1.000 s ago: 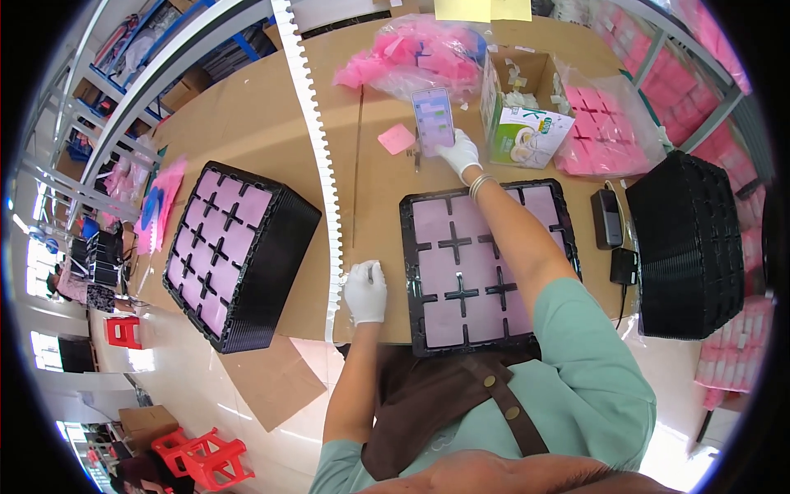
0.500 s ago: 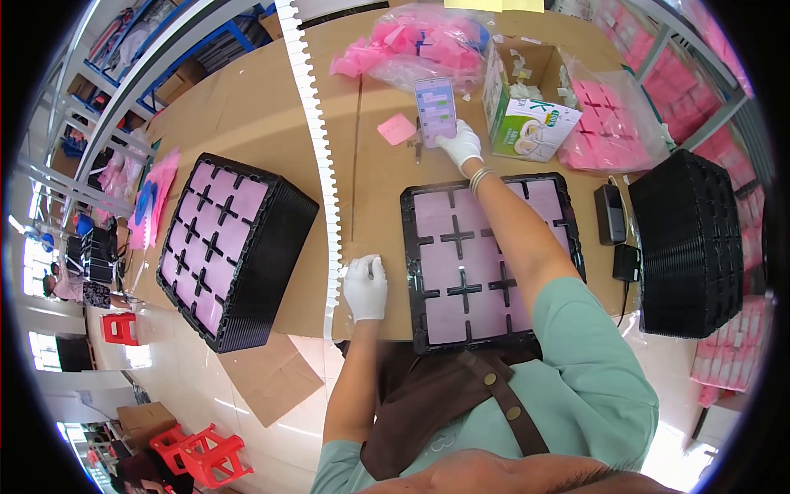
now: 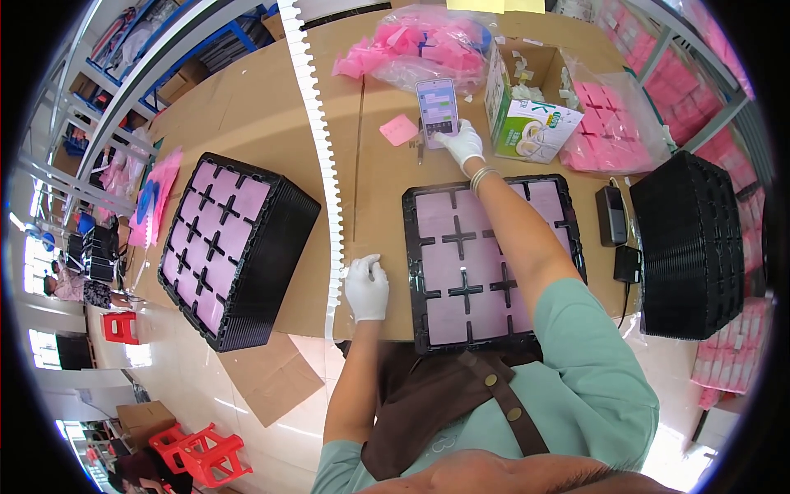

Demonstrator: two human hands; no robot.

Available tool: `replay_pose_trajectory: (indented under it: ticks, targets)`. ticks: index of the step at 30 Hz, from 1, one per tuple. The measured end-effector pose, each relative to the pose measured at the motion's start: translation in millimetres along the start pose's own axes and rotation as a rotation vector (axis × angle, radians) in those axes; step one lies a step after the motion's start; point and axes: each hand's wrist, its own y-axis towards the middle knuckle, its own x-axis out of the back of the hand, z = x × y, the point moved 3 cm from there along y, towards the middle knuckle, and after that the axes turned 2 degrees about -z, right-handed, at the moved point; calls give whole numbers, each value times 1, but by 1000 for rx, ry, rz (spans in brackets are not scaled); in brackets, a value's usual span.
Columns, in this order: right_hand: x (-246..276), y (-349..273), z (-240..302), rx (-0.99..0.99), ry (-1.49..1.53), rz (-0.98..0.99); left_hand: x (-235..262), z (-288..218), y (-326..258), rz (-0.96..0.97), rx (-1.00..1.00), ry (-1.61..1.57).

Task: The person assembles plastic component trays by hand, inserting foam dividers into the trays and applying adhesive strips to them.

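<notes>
My right hand, in a white glove, reaches over the black tray to the smartphone on the table. One finger touches the lower part of its lit screen; the fingers are apart and hold nothing. My left hand, also gloved, rests on the cardboard left of the tray with its fingers curled closed and nothing visible in them. The black tray has pink-lilac panels and cross-shaped dividers; my right forearm hides part of it. A pink paper note and a slim dark pen-like thing lie by the phone.
A stack of black trays stands left, another stack right. A cardboard box with scraps, bagged pink sheets and pink film are at the back. A black power adapter sits right. A white toothed strip crosses the table.
A dark panel has come up on the lower part of the phone's screen. My right hand has shifted slightly at the phone; my left hand stays in place.
</notes>
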Motion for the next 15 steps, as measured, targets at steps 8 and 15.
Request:
replay_pose_trajectory:
  ticks: [8,15]
  targets:
    - [0,-7,17,-91,-148,31,2,11,-5,13,10,-81]
    - [8,-6,5,-81,-41,12,-1,16,-5,-130,-104,-60]
